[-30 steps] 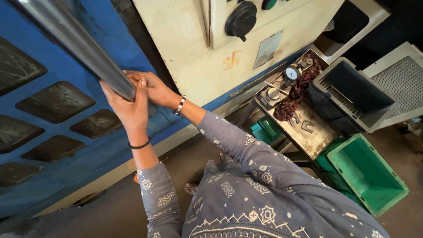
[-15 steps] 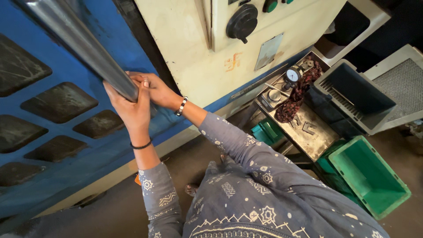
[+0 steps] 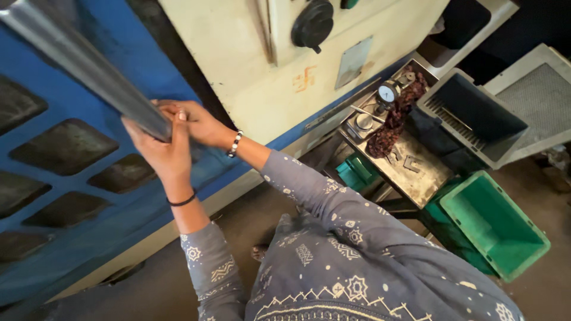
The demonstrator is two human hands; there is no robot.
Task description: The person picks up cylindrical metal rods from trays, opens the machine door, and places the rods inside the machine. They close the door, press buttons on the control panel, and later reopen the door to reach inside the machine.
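A long grey metal bar (image 3: 83,65) runs from the top left down toward the middle, in front of a blue machine body (image 3: 65,178). My left hand (image 3: 157,148) is pressed against the bar's lower end, palm on the metal, a black band at the wrist. My right hand (image 3: 193,122) reaches across from the right and closes its fingers over the same end, a beaded bracelet on its wrist. The bar's tip is hidden between the two hands.
A cream machine panel (image 3: 250,77) with a black knob (image 3: 312,24) stands behind. To the right a metal tray table (image 3: 416,172) holds a dial gauge (image 3: 388,93), a dark chain and small parts. A green plastic crate (image 3: 496,226) and grey bins (image 3: 470,119) sit beside it.
Both hands stay on the bar's end; they and the bar have shifted slightly down and right in view. The grip looks the same.
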